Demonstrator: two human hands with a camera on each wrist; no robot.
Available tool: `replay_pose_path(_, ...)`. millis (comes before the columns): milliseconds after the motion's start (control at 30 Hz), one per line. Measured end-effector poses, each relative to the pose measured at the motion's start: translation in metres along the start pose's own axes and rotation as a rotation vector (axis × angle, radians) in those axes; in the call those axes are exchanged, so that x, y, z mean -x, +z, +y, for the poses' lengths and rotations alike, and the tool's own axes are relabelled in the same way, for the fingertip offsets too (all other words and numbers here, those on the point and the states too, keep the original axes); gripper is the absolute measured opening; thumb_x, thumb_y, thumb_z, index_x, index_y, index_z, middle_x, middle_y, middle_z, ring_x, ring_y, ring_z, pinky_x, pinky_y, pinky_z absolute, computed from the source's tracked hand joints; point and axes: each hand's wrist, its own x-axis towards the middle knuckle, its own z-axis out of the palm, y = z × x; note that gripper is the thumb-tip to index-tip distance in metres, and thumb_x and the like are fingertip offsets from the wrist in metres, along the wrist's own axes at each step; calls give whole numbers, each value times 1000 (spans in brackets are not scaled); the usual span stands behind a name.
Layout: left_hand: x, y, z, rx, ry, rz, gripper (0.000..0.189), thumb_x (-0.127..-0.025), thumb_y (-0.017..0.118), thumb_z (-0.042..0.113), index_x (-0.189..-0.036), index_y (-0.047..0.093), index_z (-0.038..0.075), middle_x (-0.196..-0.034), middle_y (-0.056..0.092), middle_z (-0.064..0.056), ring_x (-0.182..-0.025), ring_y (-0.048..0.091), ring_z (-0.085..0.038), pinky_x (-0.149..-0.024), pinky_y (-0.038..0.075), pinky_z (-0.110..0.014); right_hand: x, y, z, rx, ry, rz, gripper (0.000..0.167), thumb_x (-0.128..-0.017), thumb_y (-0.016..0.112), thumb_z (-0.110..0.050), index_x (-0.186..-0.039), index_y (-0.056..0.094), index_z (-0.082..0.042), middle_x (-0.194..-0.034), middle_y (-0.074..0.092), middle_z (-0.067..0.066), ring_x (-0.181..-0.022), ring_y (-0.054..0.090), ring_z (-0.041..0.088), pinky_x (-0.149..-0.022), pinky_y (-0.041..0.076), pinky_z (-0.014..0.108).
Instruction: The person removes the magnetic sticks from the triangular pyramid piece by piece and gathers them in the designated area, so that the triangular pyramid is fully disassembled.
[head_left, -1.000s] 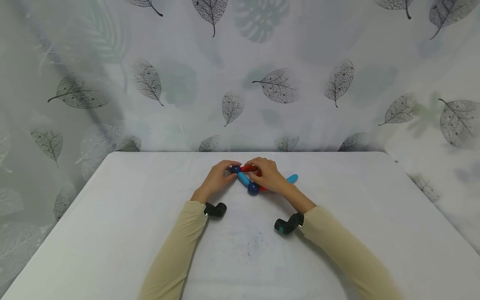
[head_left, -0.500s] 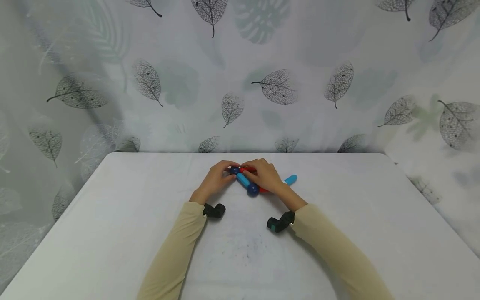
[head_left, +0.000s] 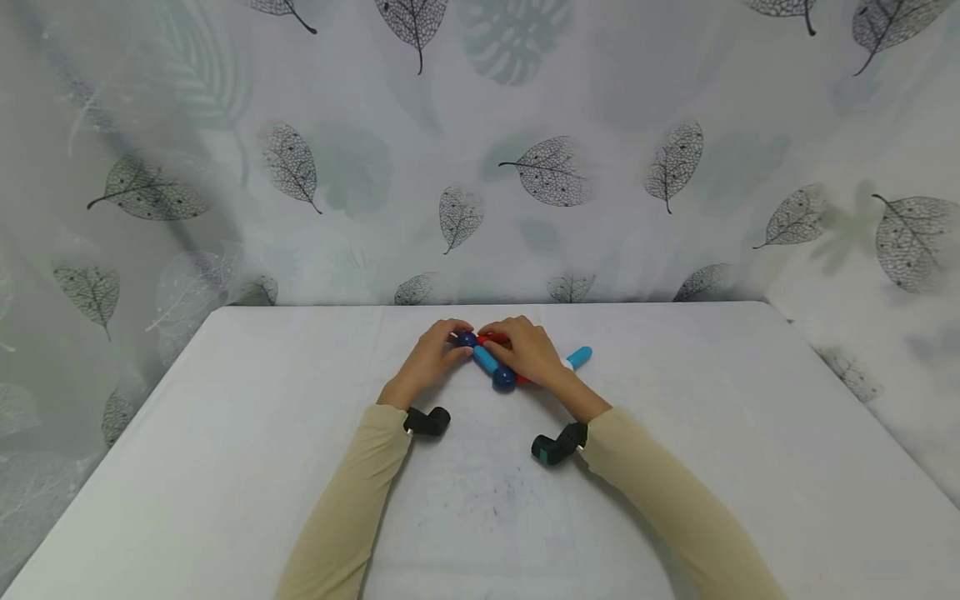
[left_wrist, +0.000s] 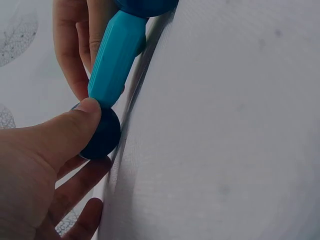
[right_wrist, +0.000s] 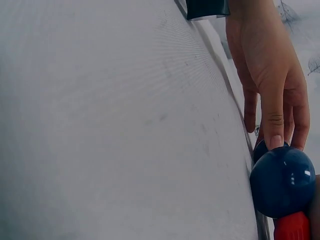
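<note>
My left hand point(head_left: 429, 357) pinches a shiny dark blue ball point(left_wrist: 105, 136) between thumb and fingers. Out of that ball runs a faceted light blue rod point(left_wrist: 114, 57) to a second dark blue ball point(right_wrist: 283, 182), which lies closer to me. My right hand point(head_left: 534, 350) holds a red rod point(head_left: 492, 338) up against the first ball, its fingers covering most of the rod. From the nearer ball another red rod point(right_wrist: 293, 227) leads off beneath the right hand. Past that hand, the end of another light blue rod point(head_left: 580, 357) sticks out, with its inner part hidden.
The pieces lie near the far edge of a white table point(head_left: 480, 533) with small dark marks. Behind it hangs a curtain point(head_left: 360, 167) printed with leaves. Each wrist carries a black camera point(head_left: 427, 422).
My right hand has moved slightly left, bringing the red rod closer to the first dark blue ball. The left hand keeps its pinch on that ball, almost in place.
</note>
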Motion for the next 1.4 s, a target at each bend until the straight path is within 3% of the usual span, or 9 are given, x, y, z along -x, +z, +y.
replay_pose_path(233,1,0,-2,-30,25,-14,41,-94,64,9,-133,54,1,-129,58,-19,-110,59,-32,-100,45,-45,1,1,0,8,-7,16,31,-96,63,-26,-125,67,-16,-121,67,7,-115,55,28,-91,45,51)
replay_pose_path(467,0,2,-1,3,17,18,36,-90,69,8,-124,59,-1,-123,59,-19,-107,59,-32,-97,46,-44,2,1,1,3,-8,6,30,-96,62,-27,-124,67,-17,-119,67,6,-113,55,27,-91,45,50)
replay_pose_path(900,-1,0,-2,36,16,-6,37,-90,69,9,-123,57,-2,-124,57,-20,-108,57,-33,-98,46,-45,3,3,1,21,-23,30,29,-95,63,-27,-122,68,-18,-117,68,6,-111,55,27,-89,46,49)
replay_pose_path(1167,2,-3,-7,70,0,18,34,-88,71,7,-120,59,-2,-121,58,-20,-108,57,-32,-97,47,-45,0,-1,7,35,48,32,30,-96,63,-28,-123,67,-17,-122,66,10,-115,55,30,-94,45,53)
replay_pose_path(1400,3,-5,-10,78,-19,22,35,-90,70,7,-122,59,-1,-122,58,-19,-108,57,-32,-97,47,-45,0,-1,10,30,39,27,30,-96,63,-27,-123,67,-16,-121,66,10,-114,54,31,-94,45,54)
